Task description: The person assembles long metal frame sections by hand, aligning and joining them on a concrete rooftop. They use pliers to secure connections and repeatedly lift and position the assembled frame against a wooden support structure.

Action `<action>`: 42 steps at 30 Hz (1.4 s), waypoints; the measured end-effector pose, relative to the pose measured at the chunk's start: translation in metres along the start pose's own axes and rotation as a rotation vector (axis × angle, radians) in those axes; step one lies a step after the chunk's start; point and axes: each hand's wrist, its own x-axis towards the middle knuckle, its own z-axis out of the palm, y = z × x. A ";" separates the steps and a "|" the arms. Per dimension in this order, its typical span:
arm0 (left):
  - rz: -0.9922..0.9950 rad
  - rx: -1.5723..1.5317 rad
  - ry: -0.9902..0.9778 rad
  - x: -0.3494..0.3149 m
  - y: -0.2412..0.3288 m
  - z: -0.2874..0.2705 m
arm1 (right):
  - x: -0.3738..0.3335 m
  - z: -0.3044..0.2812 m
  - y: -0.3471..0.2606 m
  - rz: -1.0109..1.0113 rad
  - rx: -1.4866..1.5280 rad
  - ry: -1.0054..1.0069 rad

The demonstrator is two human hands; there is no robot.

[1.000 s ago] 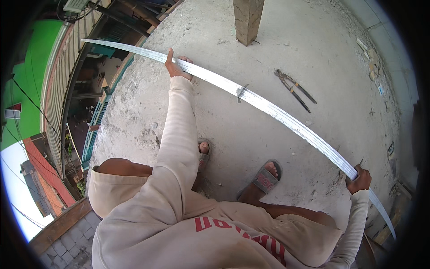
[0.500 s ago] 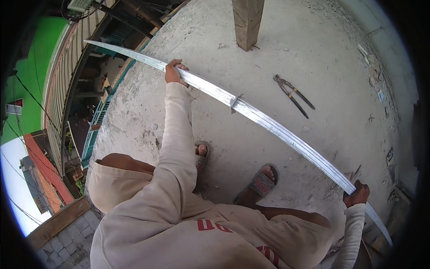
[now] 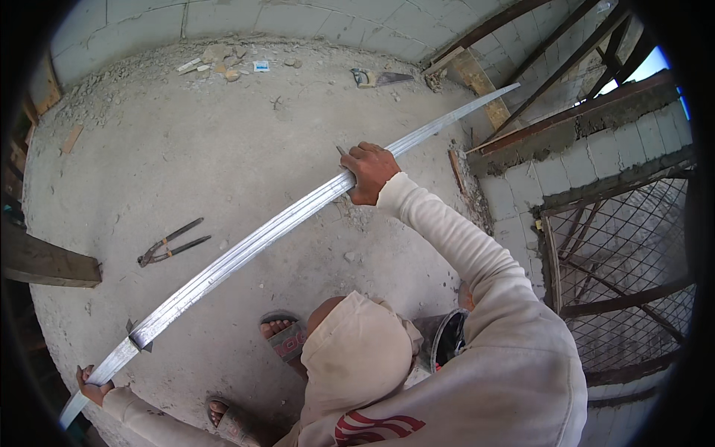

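Observation:
A long silvery bundle of thin ribbed metal strips [image 3: 238, 257] runs slantwise across my view, from the lower left to the upper right. My right hand [image 3: 372, 173] is closed round it beyond the middle. Close by that hand, the bent end of a tie band [image 3: 342, 151] sticks up. Toward the bundle's lower left end, my left hand [image 3: 94, 386] grips it, with the fingers partly hidden. A dark tie band [image 3: 137, 337] with loose ends wraps the strips just above the left hand. Beyond the bundle, black pincers [image 3: 173, 243] with yellow marks lie on the concrete floor.
A wooden post [image 3: 52, 257] stands at left. Near the far block wall [image 3: 298, 26] lie rubble [image 3: 223, 56] and a handsaw [image 3: 380, 77]. A dark bucket [image 3: 447, 335] stands beside my knee. Metal mesh [image 3: 625, 261] and rusty bars [image 3: 551, 59] are at right.
My view has turned to the right, bringing the far wall, handsaw and mesh into sight. The pincers and post now appear at left. Both hands still hold the metal strips.

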 end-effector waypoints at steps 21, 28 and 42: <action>-0.036 -0.167 0.340 -0.239 -0.038 0.225 | -0.095 -0.072 -0.105 1.029 1.325 0.339; -0.148 -0.114 0.482 -0.342 -0.020 0.262 | -0.127 -0.184 -0.086 1.026 1.244 0.242; -0.159 0.013 0.641 -0.455 0.044 0.278 | -0.223 -0.224 -0.009 1.214 1.428 0.037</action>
